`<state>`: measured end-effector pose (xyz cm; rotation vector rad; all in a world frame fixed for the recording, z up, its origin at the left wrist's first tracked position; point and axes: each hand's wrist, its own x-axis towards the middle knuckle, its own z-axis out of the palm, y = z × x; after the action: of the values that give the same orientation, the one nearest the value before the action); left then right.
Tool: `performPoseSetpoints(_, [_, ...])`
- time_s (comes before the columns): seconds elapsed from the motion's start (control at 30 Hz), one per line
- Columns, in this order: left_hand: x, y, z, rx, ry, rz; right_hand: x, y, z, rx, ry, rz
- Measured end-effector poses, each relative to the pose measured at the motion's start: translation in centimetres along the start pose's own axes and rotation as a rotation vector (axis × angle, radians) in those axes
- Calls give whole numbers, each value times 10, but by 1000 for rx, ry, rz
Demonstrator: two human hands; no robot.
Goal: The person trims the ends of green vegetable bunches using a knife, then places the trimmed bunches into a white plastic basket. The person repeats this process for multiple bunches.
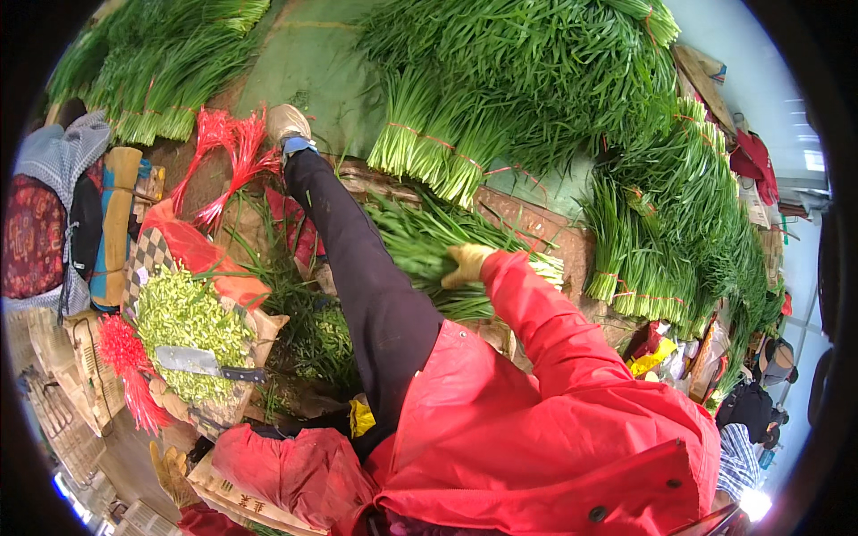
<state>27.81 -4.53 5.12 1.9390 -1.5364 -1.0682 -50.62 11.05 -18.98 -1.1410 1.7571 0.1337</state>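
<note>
My right hand (466, 264), in a yellowish glove, is at a loose bunch of garlic chives (429, 231) lying across the ground beside my outstretched leg. Leaves at its fingers are blurred; whether they are gripped cannot be told. My left hand (171, 474), also gloved, is low at the left with fingers apart and nothing in it. Above it, a cleaver (201, 362) with a black handle rests on chopped pale green stem pieces (184, 308) heaped on a board. Red plastic ties (124, 345) hang beside this heap, and more red ties (234, 157) lie near my shoe.
Tied chive bundles (419, 151) are piled at the top centre; others (643, 281) stand at right and more (151, 114) at upper left. Loose trimmings (315, 335) lie beside my leg. Flattened cartons (74, 348) are at far left. A person in a cap (777, 358) is at the right edge.
</note>
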Motion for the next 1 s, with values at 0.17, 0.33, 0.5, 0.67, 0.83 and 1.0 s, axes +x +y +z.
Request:
performPoseSetpoints(0.17, [11, 9, 10, 54, -40, -35, 92, 92, -48, 877, 632, 152])
performPoseSetpoints(0.33, [19, 16, 11, 106, -79, -73, 194, 144, -60, 932, 835, 411])
performPoseSetpoints(0.5, [21, 26, 7, 160, -135, -114, 202, 126, -73, 921, 829, 700])
performPoseSetpoints(0.67, [16, 14, 17, 110, -18, -47, 178, 112, -91, 876, 811, 681])
performPoseSetpoints(0.83, [16, -7, 22, 70, 53, 1, 101, 116, -103, 1308, 815, 292])
performPoseSetpoints(1.0, [25, 11, 49, 6, 19, 63, -10, 81, -96, 1868, 340, -189])
